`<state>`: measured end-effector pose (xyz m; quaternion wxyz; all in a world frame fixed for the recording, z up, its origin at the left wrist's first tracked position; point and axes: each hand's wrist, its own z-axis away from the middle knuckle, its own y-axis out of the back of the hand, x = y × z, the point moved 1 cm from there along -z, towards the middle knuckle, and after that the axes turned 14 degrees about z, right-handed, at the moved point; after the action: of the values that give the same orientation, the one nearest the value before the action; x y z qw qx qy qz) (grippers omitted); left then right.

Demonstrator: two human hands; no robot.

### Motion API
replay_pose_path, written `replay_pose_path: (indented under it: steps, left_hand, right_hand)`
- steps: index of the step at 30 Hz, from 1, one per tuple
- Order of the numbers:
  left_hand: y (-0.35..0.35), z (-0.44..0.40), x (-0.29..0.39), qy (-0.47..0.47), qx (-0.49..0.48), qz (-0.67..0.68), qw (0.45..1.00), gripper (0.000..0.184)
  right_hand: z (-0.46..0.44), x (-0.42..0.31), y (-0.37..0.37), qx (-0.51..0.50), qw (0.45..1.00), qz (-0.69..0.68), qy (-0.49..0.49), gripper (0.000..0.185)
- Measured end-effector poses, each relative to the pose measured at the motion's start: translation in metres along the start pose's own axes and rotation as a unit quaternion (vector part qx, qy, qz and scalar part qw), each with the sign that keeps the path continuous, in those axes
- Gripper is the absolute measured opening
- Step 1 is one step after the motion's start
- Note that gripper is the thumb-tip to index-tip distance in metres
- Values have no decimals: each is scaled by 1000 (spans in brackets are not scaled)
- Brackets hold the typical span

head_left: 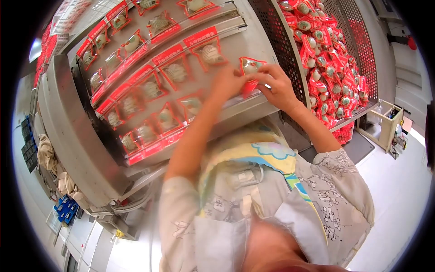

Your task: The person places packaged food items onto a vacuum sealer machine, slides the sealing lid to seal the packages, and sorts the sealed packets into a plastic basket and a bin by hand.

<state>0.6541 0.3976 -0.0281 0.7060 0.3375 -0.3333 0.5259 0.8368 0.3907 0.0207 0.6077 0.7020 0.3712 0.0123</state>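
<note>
Both my hands meet at one red and clear packet (pixel 250 66) with an egg-like item inside, near the right end of the metal work surface (pixel 247 34). My left hand (pixel 229 81) is slightly blurred, its fingertips closed at the packet's lower edge. On the other side, my right hand (pixel 276 84) pinches the same red edge. To the left, similar packets lie in rows, their red edges lined up along metal bars; one packet (pixel 210 52) is close to my left hand.
A perforated metal bin (pixel 358 41) on the right holds a heap of red packets (pixel 328 68). A broad metal housing (pixel 74 131) borders the work surface on the left. White baskets (pixel 74 20) stand at the upper left, and a small frame stand (pixel 383 122) at the right.
</note>
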Motion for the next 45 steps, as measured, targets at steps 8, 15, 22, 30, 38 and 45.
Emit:
replay_pose_path:
  steps: [8,15,22,30,38,45]
  left_hand:
    - [-2,12,3,204,-96,299,927,18]
    - [2,29,-3,241,-136,332,902,21]
    - [35,68,-9,23,-31,173,984,24]
    - [38,70,-24,-63,125,-287,948,45]
    - [34,74,-10,43,89,-279,955,53]
    - [35,74,-21,14,153,-214,965,48]
  right_hand:
    - [26,23,6,-311,727,-385,-476,38]
    - [25,22,-4,-328,623,-548,-451,21]
    - [-3,22,1,-387,808,-372,-241,17]
    - [-13,17,-50,-273,947,-140,-93,21]
    - [-20,20,-44,-410,906,-68,-82,23]
    - [-17,26,-50,-419,890,-104,-149,30]
